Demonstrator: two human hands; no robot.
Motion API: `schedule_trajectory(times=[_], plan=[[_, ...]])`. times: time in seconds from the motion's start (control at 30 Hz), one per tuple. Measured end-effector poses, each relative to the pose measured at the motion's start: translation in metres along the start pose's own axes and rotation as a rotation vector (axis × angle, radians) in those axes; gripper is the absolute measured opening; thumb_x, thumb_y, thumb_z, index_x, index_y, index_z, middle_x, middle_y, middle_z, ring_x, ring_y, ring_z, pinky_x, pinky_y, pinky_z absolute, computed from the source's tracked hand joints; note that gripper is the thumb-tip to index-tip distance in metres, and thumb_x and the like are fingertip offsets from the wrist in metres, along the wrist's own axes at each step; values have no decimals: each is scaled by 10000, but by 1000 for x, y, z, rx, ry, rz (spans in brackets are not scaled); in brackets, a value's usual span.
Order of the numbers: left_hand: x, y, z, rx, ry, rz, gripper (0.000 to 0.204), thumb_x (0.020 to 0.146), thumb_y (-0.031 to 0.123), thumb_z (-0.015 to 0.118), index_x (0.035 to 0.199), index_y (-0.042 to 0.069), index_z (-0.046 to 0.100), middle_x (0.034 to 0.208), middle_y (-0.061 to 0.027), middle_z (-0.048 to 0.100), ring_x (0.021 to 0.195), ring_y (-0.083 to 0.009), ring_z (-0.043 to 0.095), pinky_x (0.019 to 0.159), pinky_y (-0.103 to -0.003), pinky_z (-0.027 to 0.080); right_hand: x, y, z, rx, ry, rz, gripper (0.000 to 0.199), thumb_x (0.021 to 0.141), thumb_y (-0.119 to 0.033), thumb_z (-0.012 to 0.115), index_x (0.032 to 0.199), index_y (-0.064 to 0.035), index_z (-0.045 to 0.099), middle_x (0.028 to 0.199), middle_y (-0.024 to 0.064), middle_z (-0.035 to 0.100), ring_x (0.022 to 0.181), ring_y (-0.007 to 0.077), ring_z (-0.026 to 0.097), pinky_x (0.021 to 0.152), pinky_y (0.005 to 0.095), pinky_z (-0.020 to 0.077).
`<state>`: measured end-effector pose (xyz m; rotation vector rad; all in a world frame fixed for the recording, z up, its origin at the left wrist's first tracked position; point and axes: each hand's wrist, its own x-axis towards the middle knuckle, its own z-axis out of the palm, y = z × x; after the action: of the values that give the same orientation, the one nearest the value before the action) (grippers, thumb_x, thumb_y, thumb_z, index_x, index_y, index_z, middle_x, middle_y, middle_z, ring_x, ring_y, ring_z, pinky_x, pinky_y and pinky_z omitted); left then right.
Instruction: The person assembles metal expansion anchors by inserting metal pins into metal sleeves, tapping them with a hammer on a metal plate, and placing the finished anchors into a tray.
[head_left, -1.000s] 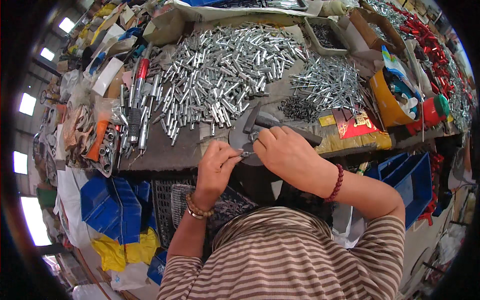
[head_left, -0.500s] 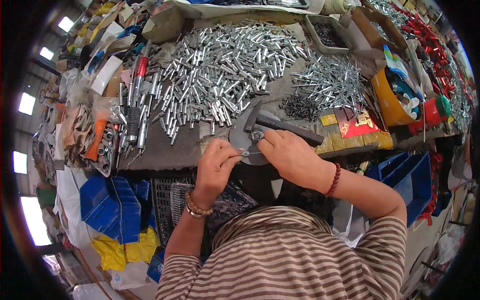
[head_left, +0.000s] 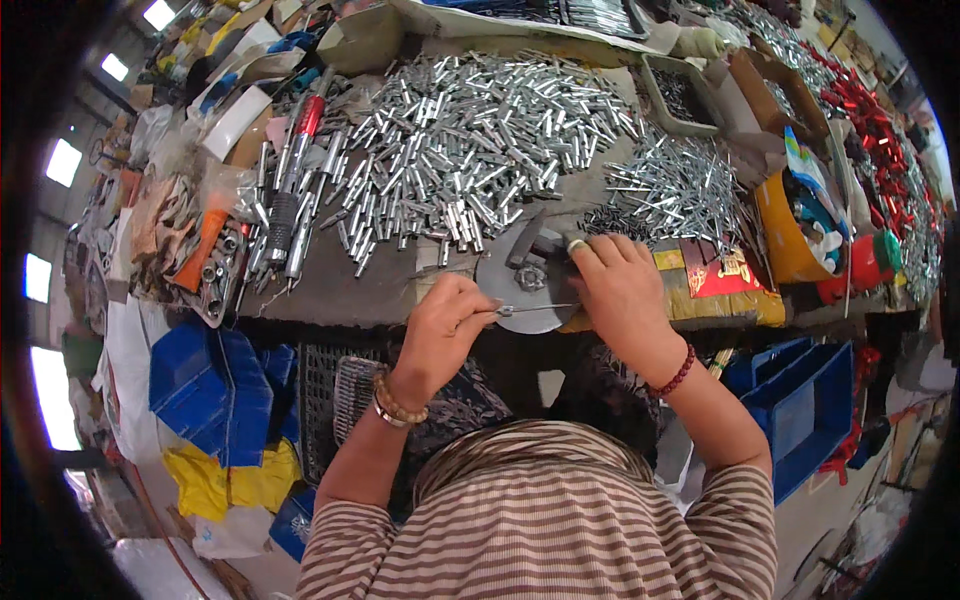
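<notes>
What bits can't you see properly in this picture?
Head view only:
- Thin rod: its left end is hidden inside the left hand.
- Round metal disc: its right edge is hidden under the right hand.
- Silver tube pile: single pieces too small.
- Table corners: cut off by the dark fisheye rim.

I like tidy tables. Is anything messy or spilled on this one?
Yes. Shiny metal tubes lie loose in a big heap across the bench, pointing every way. Thin metal pins sprawl beside them. The left hand and right hand work at a round metal disc.
</notes>
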<state>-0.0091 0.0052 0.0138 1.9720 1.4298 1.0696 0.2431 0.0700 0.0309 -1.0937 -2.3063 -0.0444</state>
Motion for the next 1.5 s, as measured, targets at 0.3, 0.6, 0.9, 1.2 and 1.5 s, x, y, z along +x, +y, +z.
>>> schedule_trajectory(times=[0.3, 0.6, 0.9, 1.2, 1.5], plan=[[0, -2, -2, -34, 8, 27, 100, 893, 47, 757, 974, 14, 710, 953, -109, 624, 853, -304, 648, 749, -394, 521, -26, -20, -42, 290, -154, 123, 336, 821, -12, 718, 1149, -83, 694, 1014, 122, 632, 787, 330, 675, 650, 450, 537], [0, -4, -1, -105, 3, 17, 128, 857, -3, 756, 973, 21, 707, 950, -112, 622, 860, -328, 645, 760, -421, 523, -32, -47, -45, 109, -242, -46, 357, 841, -9, 670, 1169, -124, 747, 993, 81, 650, 691, 284, 675, 579, 401, 548], [1, -5, -2, -42, -12, 61, 97, 878, 36, 743, 967, 23, 709, 950, -127, 610, 891, -343, 647, 777, -437, 522, -16, -28, -32, 240, -188, 148, 290, 859, -56, 728, 1145, -109, 726, 988, 121, 641, 892, 347, 666, 721, 448, 542], [-6, -5, 3, 19, 21, -2, 116, 878, 86, 768, 986, 46, 764, 959, -94, 616, 888, -308, 648, 795, -421, 527, -31, -51, -20, 13, -302, 87, 195, 809, -99, 777, 935, -83, 628, 996, 103, 635, 1005, 330, 659, 790, 474, 522], [-44, 12, 35, -150, 259, -262, 400, 990, 40, 700, 1387, 67, 653, 971, -41, 698, 811, -132, 653, 701, -282, 534, -52, -64, -12, 966, -545, 690, 189, 946, -91, 725, 1047, 37, 629, 711, 141, 673, 624, 193, 651, 600, 361, 501]])
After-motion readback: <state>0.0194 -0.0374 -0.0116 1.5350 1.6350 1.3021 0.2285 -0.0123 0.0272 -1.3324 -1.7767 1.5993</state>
